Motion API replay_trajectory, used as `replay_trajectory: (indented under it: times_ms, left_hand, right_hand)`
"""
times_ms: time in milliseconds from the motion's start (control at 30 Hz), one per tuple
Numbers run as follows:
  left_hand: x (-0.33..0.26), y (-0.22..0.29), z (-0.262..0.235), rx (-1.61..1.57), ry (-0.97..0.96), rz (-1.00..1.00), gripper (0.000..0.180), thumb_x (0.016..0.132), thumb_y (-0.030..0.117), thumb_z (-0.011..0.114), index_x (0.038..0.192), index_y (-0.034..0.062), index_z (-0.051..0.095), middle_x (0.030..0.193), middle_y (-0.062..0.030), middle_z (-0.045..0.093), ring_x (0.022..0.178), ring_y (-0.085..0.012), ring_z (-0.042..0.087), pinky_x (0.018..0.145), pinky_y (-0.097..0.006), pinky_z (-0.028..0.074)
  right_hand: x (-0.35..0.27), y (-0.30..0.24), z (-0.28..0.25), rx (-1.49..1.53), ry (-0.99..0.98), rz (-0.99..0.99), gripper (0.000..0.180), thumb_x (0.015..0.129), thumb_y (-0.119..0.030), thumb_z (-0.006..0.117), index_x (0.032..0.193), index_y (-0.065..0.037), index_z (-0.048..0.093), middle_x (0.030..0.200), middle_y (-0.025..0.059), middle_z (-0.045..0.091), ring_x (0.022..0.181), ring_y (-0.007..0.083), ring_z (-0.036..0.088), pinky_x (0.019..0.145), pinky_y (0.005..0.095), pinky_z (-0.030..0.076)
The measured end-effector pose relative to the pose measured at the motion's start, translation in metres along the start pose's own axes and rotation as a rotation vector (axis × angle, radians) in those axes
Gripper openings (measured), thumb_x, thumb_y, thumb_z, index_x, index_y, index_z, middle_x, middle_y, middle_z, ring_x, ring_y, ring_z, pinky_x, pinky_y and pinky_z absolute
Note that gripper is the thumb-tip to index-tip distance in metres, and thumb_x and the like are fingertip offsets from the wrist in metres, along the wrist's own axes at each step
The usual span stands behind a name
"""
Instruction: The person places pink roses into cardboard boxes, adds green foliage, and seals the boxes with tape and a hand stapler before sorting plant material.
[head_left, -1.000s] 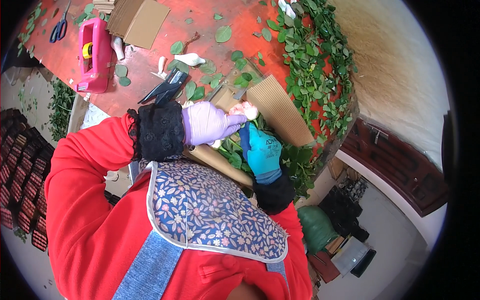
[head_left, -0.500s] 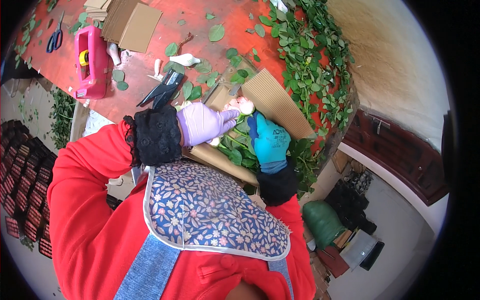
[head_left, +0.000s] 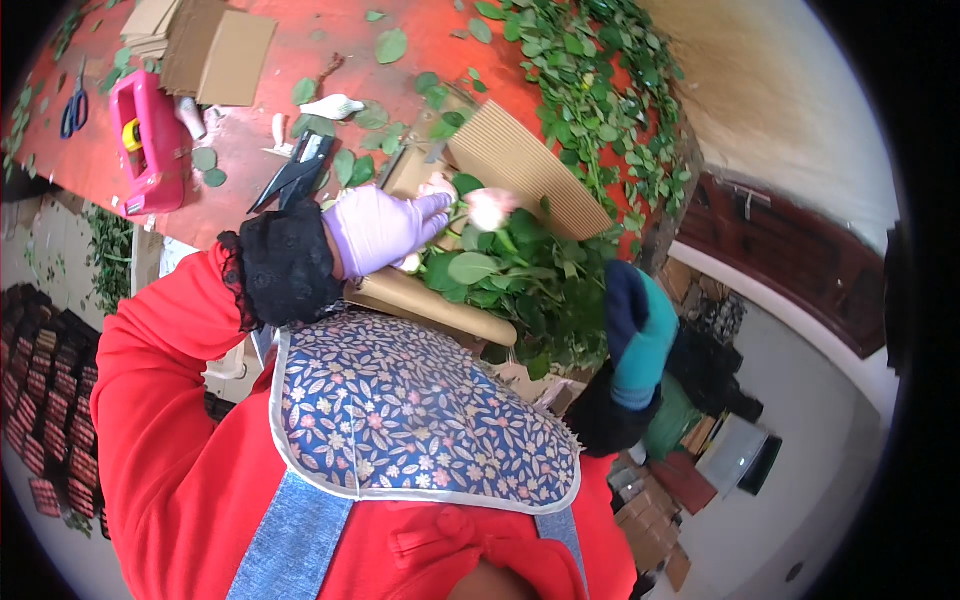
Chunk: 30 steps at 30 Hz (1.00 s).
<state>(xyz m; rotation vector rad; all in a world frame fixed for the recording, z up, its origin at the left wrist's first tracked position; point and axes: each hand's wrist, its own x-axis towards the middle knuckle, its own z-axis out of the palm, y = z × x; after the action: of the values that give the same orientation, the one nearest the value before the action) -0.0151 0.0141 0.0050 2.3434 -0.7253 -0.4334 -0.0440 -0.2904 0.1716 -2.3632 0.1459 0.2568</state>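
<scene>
My left hand (head_left: 388, 228), in a lilac glove, lies over the near side of a cardboard wrap, fingers stretched out beside the rose heads. One pink rose (head_left: 437, 186) touches its fingertips; a paler pink rose (head_left: 490, 208) stands just right of them, slightly blurred. Green leafy stems (head_left: 510, 268) run out rightward between a ribbed cardboard sheet (head_left: 530, 165) and a brown paper edge (head_left: 432, 306). My right hand (head_left: 642, 325), in a turquoise and dark blue glove, is off the table's right side, apart from the stems. Motion smears its fingers.
A black stapler (head_left: 297, 172) lies beyond my left wrist. Farther left are a pink tape dispenser (head_left: 150, 150), scissors (head_left: 75, 110) and stacked cardboard (head_left: 235, 60). A white bud-shaped piece (head_left: 333, 107) rests among loose leaves. Heaped leafy stems (head_left: 590, 110) line the far right edge.
My right hand has left the stems and swung right and toward me. The paler rose now shows farther right of my left fingers. My left hand stays over the wrap.
</scene>
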Motion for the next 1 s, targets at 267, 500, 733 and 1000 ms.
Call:
replay_trajectory:
  times_ms: [267, 500, 733, 1000]
  left_hand:
    - [0.003, -0.006, -0.002, 0.251, -0.159, 0.211, 0.053, 0.086, 0.023, 0.064, 0.135, 0.0076, 0.049, 0.145, -0.0097, 0.047, 0.074, -0.0271, 0.067, 0.056, -0.039, 0.054]
    - [0.007, -0.010, 0.003, 0.149, -0.181, 0.163, 0.056, 0.085, 0.027, 0.066, 0.134, 0.0060, 0.049, 0.143, -0.0114, 0.047, 0.082, -0.0284, 0.067, 0.061, -0.040, 0.056]
    - [0.005, -0.006, 0.004, 0.123, -0.204, 0.114, 0.057, 0.085, 0.026, 0.066, 0.136, 0.0056, 0.049, 0.142, -0.0108, 0.048, 0.086, -0.0276, 0.067, 0.063, -0.040, 0.056]
    - [0.005, -0.009, 0.005, 0.167, -0.184, 0.118, 0.058, 0.083, 0.028, 0.067, 0.136, 0.0091, 0.050, 0.143, -0.0093, 0.047, 0.078, -0.0269, 0.067, 0.062, -0.039, 0.056]
  right_hand:
    - [0.028, 0.020, 0.100, -0.574, -0.088, -0.499, 0.023, 0.087, -0.029, 0.069, 0.100, -0.010, 0.066, 0.080, 0.0110, 0.064, 0.069, 0.0312, 0.063, 0.059, 0.0426, 0.047]
    - [0.006, 0.038, 0.079, -0.325, -0.076, -0.347, 0.020, 0.092, -0.016, 0.063, 0.108, -0.005, 0.064, 0.086, 0.0121, 0.069, 0.064, 0.0246, 0.063, 0.057, 0.0381, 0.048]
    - [-0.039, 0.093, -0.065, 0.420, 0.551, 0.177, 0.019, 0.099, -0.014, 0.058, 0.114, -0.004, 0.063, 0.097, 0.0005, 0.063, 0.080, 0.0123, 0.058, 0.070, 0.0239, 0.048]
    - [-0.125, 0.160, -0.287, -0.131, 1.325, 0.120, 0.037, 0.101, -0.018, 0.045, 0.126, 0.008, 0.057, 0.121, 0.0166, 0.059, 0.106, 0.0253, 0.056, 0.096, 0.0423, 0.045]
